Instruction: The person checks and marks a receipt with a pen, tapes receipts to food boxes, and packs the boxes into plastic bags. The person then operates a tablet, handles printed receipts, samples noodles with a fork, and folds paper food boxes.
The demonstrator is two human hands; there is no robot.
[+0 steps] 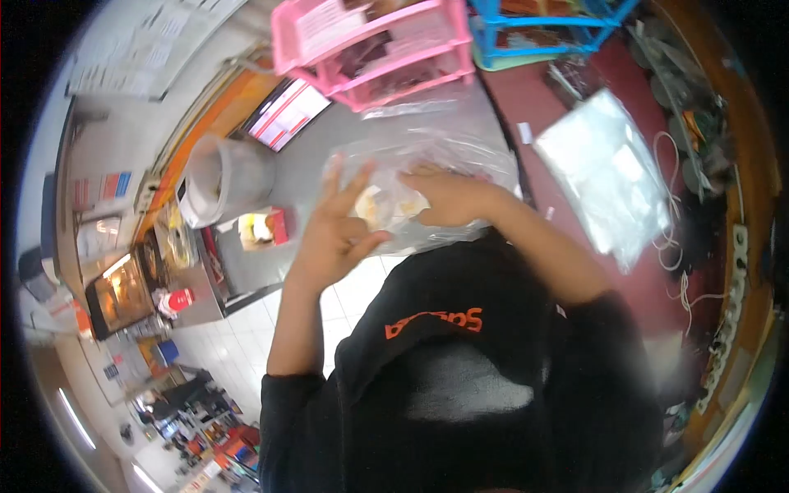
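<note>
1. Clear plastic bag [390, 168], pale yellowish contents: beneath and between the hands, spreading past the right hand's far side.
2. Left hand [333, 234]: fingers fanned, thumb spread wide, at the bag's left margin; contact cannot be told.
3. Right hand [456, 197]: laid across the bag, fingers toward the left hand; whether it pinches film cannot be told.
4. Grey tabletop [294, 185]: a strip runs left of the left hand; near edge passes below both hands, right edge just beyond the bag.
5. Small red box [280, 228]: left of the left hand, near the front edge.
6. Translucent tub [246, 168]: farther left.
7. Lit screen [289, 113]: ahead-left of the left hand.
8. Pink tray rack [283, 57]: ahead of both hands, limiting forward room.
9. Maroon surface [526, 90]: right of the right hand, bearing a whitish plastic packet [608, 172].
</note>
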